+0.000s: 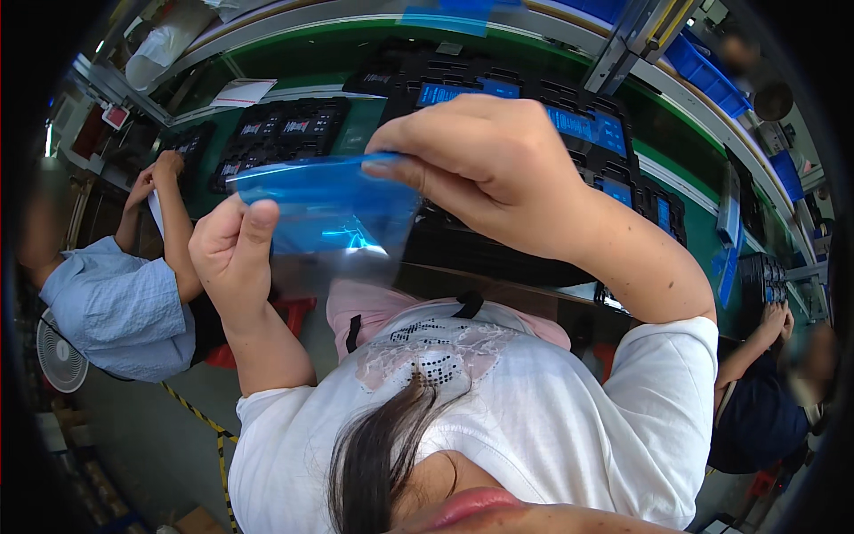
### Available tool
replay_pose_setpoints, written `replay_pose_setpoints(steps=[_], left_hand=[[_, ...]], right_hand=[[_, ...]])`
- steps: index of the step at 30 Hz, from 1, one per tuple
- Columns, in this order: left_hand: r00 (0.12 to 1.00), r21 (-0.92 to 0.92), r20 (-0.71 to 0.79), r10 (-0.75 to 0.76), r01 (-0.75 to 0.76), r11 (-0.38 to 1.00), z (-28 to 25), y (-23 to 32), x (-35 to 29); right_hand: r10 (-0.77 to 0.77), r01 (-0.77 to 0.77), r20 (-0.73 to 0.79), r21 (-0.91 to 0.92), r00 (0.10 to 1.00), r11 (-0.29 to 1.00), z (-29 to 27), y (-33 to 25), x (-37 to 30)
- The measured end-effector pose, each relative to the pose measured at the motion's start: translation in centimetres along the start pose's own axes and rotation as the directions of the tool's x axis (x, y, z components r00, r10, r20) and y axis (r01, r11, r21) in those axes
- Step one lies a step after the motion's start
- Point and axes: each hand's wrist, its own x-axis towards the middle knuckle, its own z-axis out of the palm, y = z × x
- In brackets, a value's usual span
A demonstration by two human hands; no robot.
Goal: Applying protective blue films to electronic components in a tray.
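Fingers of left hand and right hand pinched closed on opposite edges of blue film sheet.

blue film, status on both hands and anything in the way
Left hand and right hand pinch thin translucent blue plastic film. Film held above black trays. Nothing between hands.

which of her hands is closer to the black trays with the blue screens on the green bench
Right. The right hand pinches the blue film at its top edge, directly before the black trays. The left hand grips the film's lower left corner, away from them.
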Motion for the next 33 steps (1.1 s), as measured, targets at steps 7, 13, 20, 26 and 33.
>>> replay_pose_setpoints(steps=[7, 13, 20, 26, 33], left_hand=[[0.966, -0.035, -0.191, -0.172, 0.168, 0.985, 0.1, -0.6, -0.3], [0.889, -0.029, -0.457, 0.044, -0.064, 0.998, -3.8, -2.1, -1.8], [0.943, 0.053, -0.334, 0.013, 0.005, 0.999, -4.4, -2.7, -2.6], [0.902, 0.072, -0.429, -0.045, 0.084, 0.994, -3.6, -1.6, -2.4], [0.783, 0.156, -0.618, 0.074, 0.029, 0.987, -2.9, -0.7, -1.3]], right_hand=[[0.064, -0.158, -0.617, -0.099, 0.784, 0.982, -7.0, 0.4, -0.1], [0.665, -0.695, -0.203, -0.228, 0.719, 0.682, -10.7, 3.3, -3.9], [0.765, -0.77, -0.224, -0.415, 0.604, 0.486, -10.4, 7.9, -8.9], [0.875, -0.897, -0.221, 0.005, 0.431, 0.443, -11.4, 6.3, -8.7], [0.646, -0.684, -0.592, 0.207, 0.481, 0.699, -10.5, 3.4, -13.0]])
